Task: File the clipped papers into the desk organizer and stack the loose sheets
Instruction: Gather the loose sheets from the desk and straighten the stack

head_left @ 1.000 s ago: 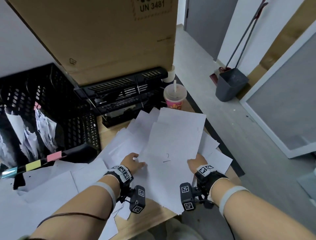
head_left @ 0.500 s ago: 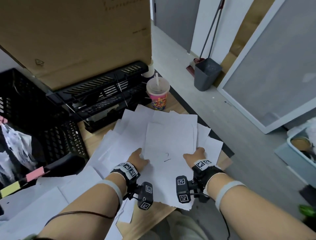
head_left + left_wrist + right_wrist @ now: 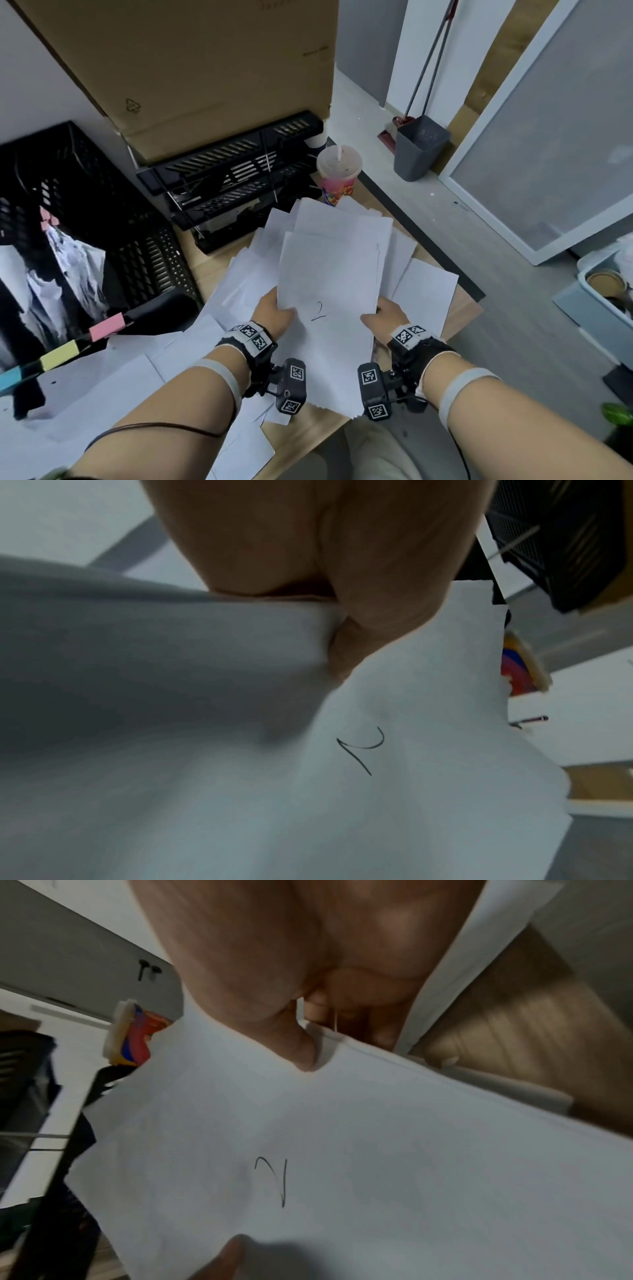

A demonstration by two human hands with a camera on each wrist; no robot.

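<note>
Stack of loose sheets [image 3: 329, 308] is held above the wooden surface [image 3: 462, 308] near its front edge, top sheet marked "2". Left edge is pinched by the left hand [image 3: 274, 313], thumb on top; right edge is gripped by the right hand [image 3: 385, 317], thumb on top, fingers curled under. More loose sheets [image 3: 246, 274] are scattered underneath and to the left. Black stacked desk organizer [image 3: 236, 185] is set just behind the paper pile, with a cardboard box [image 3: 191, 68] resting on its top tier. A lidded cup [image 3: 337, 178] with a straw is placed beside the organizer's right end. A black crate [image 3: 68, 192] holding crumpled paper is located at left. A dustpan [image 3: 419, 147] is seen on the floor beyond.
</note>
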